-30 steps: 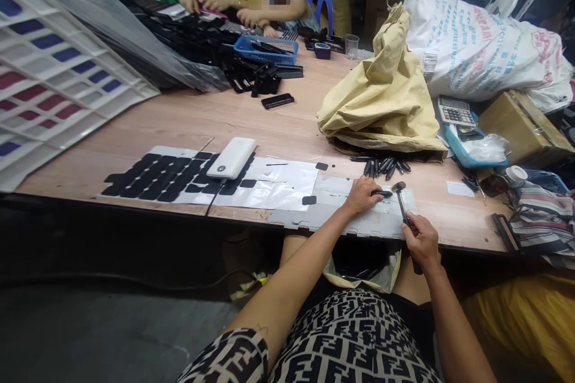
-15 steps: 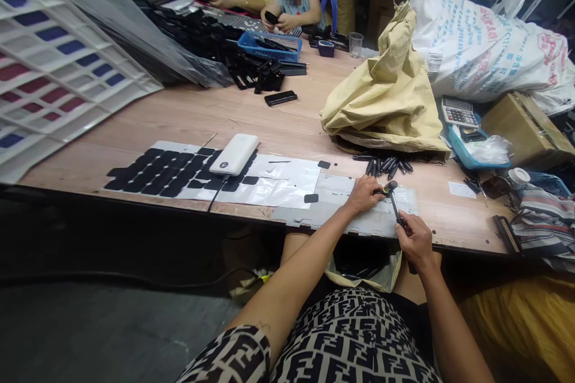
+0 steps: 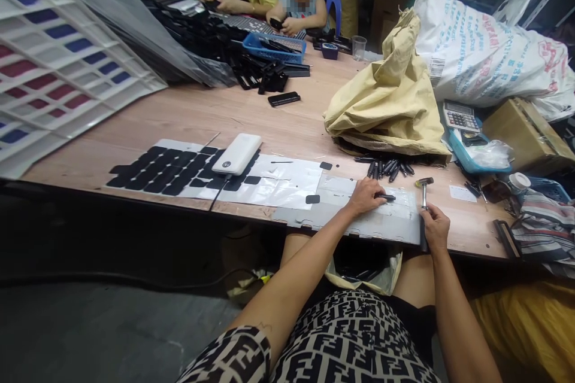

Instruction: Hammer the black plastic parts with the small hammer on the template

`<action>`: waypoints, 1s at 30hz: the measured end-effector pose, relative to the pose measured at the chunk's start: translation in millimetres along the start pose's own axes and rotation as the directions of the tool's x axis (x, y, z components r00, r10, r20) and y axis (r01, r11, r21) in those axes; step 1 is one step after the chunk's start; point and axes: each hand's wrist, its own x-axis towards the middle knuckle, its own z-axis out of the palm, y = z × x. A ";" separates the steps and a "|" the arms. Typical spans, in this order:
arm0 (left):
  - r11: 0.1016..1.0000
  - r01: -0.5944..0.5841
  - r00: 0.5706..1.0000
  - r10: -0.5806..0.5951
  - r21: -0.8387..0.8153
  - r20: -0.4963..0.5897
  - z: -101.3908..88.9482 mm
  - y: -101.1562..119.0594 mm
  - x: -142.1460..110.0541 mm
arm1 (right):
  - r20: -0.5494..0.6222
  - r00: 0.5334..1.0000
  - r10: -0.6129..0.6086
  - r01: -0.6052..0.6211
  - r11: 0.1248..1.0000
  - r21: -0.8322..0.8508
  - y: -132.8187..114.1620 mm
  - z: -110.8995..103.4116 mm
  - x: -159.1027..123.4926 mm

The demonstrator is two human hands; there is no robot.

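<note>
Workshop: hammer (image 3: 424, 196), heaped black parts (image 3: 204, 37), bulging white sack (image 3: 489, 51), worktable (image 3: 291, 128).

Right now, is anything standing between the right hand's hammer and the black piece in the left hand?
Nothing visible: between the hammer in the right hand and the black piece in the left hand, only the grey board and tabletop show beneath.

Hammer (image 3: 424, 196) shiny mtl; rod (image 3: 388, 197) glossy plast.; tabletop (image 3: 296, 125) smooth, wd-look.

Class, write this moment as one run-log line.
left hand: holds black piece over grey board | right hand: grips hammer, apart from black piece
</note>
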 end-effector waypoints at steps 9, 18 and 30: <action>0.995 -0.091 0.988 0.096 -0.051 0.123 -8.3 14.3 -35.1 | -0.024 1.000 0.005 -0.005 1.000 0.002 6.3 3.0 -0.8; 0.986 -0.138 0.986 0.146 -0.090 0.085 -14.8 39.5 -107.5 | -0.035 0.999 -0.002 0.001 1.000 -0.002 -0.6 4.3 -4.0; 0.857 0.511 0.835 -0.478 0.060 -0.272 -2.1 18.0 21.2 | -0.029 0.999 -0.013 0.012 1.000 -0.026 -5.9 1.5 -6.4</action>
